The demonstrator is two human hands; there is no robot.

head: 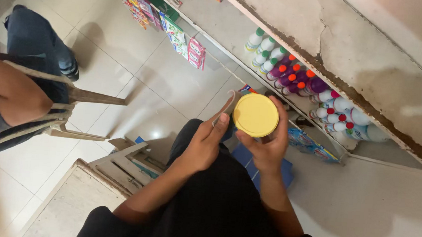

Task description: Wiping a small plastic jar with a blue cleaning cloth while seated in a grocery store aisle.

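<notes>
Under the yellow lid, the can is hidden; both hands' fingers clamp it.

bottle-packed shelf ahead, open floor left

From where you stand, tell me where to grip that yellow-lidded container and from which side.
Grip the body just under the yellow lid, fingers wrapping in from the sides. The lid is a flat, wide disc facing up, so a top grip would likely slip. The right hand already cups it from below and beside; the left hand steadies the opposite edge.
</notes>
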